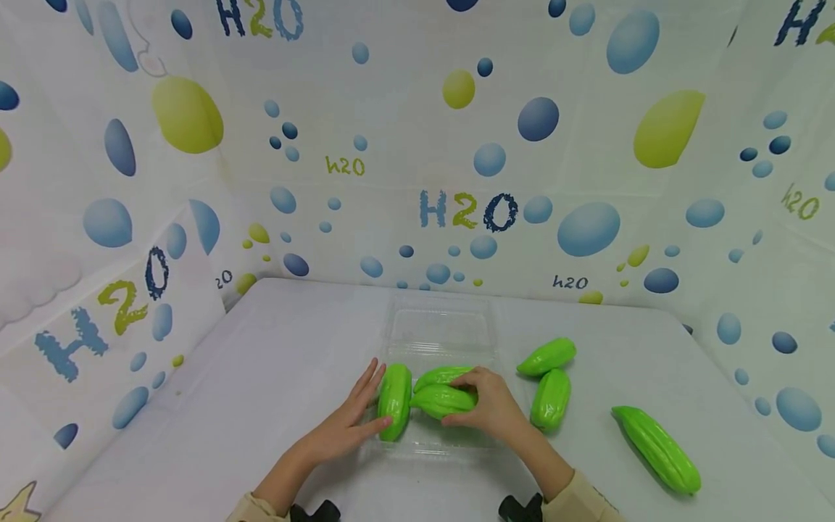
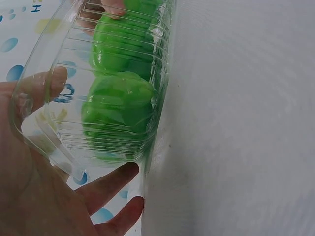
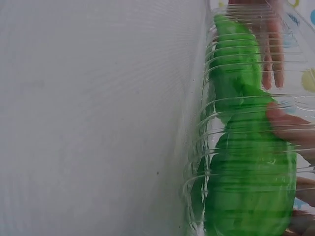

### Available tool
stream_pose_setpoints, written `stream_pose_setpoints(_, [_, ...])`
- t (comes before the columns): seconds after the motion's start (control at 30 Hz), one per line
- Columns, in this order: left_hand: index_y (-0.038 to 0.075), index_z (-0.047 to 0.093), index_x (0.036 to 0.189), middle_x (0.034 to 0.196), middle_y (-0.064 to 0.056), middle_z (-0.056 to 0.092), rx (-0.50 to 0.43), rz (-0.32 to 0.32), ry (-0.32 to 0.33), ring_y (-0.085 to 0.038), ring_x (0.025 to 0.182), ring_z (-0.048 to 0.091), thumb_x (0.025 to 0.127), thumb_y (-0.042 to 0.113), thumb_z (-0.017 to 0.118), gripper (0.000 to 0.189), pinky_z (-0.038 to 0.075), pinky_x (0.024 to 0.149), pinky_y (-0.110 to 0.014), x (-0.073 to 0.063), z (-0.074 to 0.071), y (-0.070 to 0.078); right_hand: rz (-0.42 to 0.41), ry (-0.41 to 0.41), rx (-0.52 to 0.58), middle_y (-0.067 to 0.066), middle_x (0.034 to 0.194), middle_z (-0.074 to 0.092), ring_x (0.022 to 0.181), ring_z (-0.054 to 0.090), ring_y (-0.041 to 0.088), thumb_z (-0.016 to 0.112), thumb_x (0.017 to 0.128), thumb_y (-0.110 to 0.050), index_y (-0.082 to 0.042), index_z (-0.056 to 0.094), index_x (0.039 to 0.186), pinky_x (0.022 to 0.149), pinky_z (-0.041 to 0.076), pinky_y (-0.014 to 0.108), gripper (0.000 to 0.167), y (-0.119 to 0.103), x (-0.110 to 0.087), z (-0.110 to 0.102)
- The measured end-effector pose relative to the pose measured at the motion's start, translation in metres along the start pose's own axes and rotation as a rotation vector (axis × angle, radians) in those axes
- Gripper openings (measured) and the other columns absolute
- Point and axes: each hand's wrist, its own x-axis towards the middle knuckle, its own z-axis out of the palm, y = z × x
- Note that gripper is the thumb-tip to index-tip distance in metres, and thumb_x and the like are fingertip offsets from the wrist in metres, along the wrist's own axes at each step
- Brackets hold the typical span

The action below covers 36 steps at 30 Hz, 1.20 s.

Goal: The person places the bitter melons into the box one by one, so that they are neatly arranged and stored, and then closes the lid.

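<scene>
A clear plastic clamshell box (image 1: 438,440) lies with its lid (image 1: 441,326) folded back. Inside are bright green, ridged vegetable-shaped pieces with a glossy surface. One green vegetable (image 1: 394,403) runs lengthwise along the left side; another (image 1: 432,377) lies crosswise towards the back. In front of that, my right hand (image 1: 489,406) grips a third green vegetable (image 1: 440,401) between thumb and fingers, its pointed end towards the left one. My left hand (image 1: 349,428) spreads its fairly straight fingers at the box's left side. Through the wall, the left wrist view shows green pieces (image 2: 118,110).
Right of the box, one green vegetable (image 1: 548,357) lies angled behind another (image 1: 551,400). A longer one (image 1: 657,449) rests farther right. The white tabletop (image 1: 261,377) meets a curtain (image 1: 404,109) printed with bubbles at the back and sides.
</scene>
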Motion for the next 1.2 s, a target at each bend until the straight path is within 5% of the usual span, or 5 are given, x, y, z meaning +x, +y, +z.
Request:
stream_pose_setpoints(0.4, [0.017,-0.001,0.148,0.152,-0.009,-0.012,-0.019,0.019,-0.011,-0.031,0.137,-0.006,0.092,0.032,0.053,0.079,0.014,0.101,-0.063,0.0005,-0.0003,-0.0019,0.069,-0.021,-0.065,0.004,0.095,0.060,0.090,0.057,0.022,0.088,0.055,-0.025,-0.002,0.067,0.102,0.081,0.046,0.041,0.056,-0.0091,-0.0022,-0.0026])
stream_pose_setpoints(1.2, [0.018,-0.001,0.148,0.152,-0.007,-0.012,-0.026,-0.005,-0.020,-0.029,0.137,-0.007,0.092,0.035,0.053,0.080,0.012,0.102,-0.062,0.0002,-0.0011,-0.0007,0.068,-0.011,-0.175,0.006,0.096,0.060,0.092,0.057,0.025,0.089,0.052,-0.026,-0.002,0.067,0.100,0.082,0.047,0.042,0.058,-0.0094,-0.0050,0.0030])
